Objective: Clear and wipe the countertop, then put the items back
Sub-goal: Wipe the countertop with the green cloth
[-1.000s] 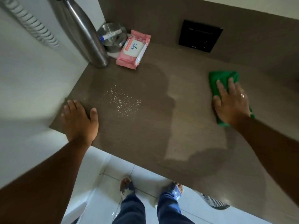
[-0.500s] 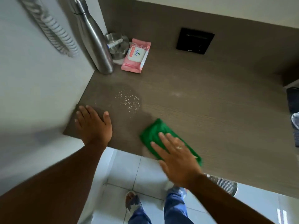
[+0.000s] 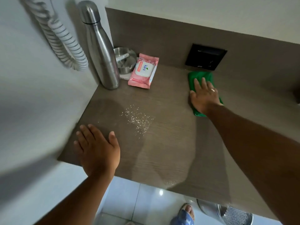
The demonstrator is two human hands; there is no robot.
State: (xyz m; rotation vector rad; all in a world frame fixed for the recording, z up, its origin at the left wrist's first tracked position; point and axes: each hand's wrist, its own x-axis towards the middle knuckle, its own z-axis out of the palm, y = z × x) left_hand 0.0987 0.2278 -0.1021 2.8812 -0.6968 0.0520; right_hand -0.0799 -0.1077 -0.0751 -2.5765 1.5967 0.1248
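My right hand presses flat on a green cloth at the back of the brown countertop, just below a black wall panel. My left hand lies flat, fingers spread, on the counter's front left corner and holds nothing. Between the hands, white crumbs are scattered over the surface. At the back left corner stand a steel bottle, a metal ashtray with a small white item in it, and a pink wipes pack. Faint damp streaks mark the counter's middle.
A black wall panel sits in the backsplash. A coiled white cord hangs on the left wall. Below the counter's front edge are a tiled floor, my slippered foot and a metal mesh bin.
My right hand has swept the green cloth from the front edge near the left hand to the back right by the wall panel. The left hand stays planted.
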